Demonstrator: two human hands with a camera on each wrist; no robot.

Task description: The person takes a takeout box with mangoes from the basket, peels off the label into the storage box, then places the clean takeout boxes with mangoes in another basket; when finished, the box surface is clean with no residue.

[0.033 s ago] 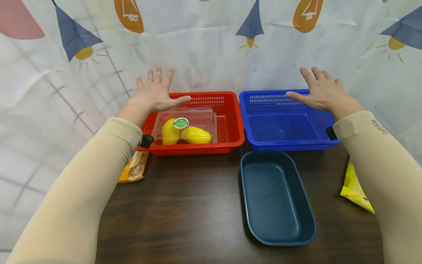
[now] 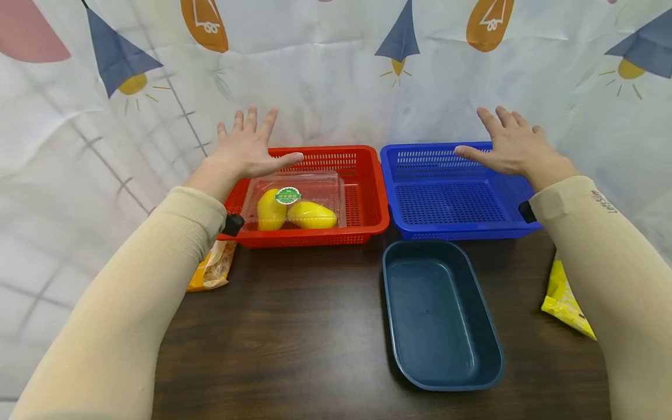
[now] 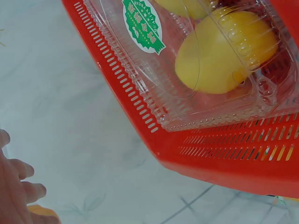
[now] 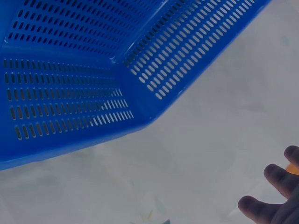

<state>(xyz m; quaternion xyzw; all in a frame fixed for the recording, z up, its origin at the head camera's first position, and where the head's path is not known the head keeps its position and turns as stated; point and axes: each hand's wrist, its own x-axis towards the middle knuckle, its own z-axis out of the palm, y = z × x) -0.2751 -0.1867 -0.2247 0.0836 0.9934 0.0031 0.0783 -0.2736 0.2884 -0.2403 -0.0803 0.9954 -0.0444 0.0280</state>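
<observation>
My left hand point(image 2: 244, 149), fingers spread and holding nothing, is raised over the back left corner of a red basket point(image 2: 362, 230). In that basket lies a clear plastic clamshell box point(image 2: 331, 186) with a green and white label point(image 2: 287, 195). Two yellow mangoes point(image 2: 312, 216) show through its lid. Over the right part of a blue basket point(image 2: 446, 201), my right hand point(image 2: 517, 146) is likewise spread, with nothing in it. The left wrist view shows the box's corner close to the red wall, and only fingertips point(image 3: 32, 191) of the hand.
A dark blue-grey tray point(image 2: 438, 315) stands on the brown table point(image 2: 273, 338) in front of the blue basket. An orange snack bag point(image 2: 215, 268) lies at the left, partly behind my forearm. A yellow bag point(image 2: 567, 303) lies at the right, partly covered by my sleeve. A patterned curtain point(image 2: 325, 87) hangs behind.
</observation>
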